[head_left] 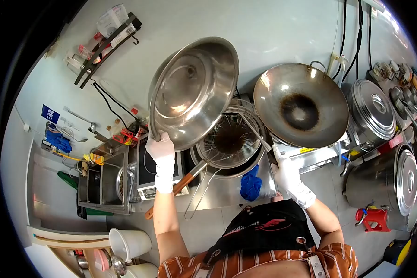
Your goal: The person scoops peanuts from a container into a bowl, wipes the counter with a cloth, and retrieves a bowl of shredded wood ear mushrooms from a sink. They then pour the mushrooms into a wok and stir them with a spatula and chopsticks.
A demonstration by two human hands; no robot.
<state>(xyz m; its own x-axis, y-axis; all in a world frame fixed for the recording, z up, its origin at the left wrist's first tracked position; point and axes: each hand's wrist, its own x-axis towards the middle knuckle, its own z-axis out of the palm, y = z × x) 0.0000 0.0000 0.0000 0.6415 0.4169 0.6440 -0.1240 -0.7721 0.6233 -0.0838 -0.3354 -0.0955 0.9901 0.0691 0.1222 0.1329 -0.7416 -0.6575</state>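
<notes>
Striped shirt and black apron (264,227) sit nearest, while above the mesh strainer (229,139) the left hand (161,150) grips the tilted steel bowl (192,90) by its rim and the right hand (285,169) closes on the strainer's handle, so tip slowly, centred.

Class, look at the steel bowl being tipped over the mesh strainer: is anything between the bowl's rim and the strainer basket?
Nothing visible. The large round steel bowl, held tilted by the gloved left hand, hangs directly over the round wire-mesh strainer, whose handle the gloved right hand grips. The blackened steel wok sits off to the side.
</notes>
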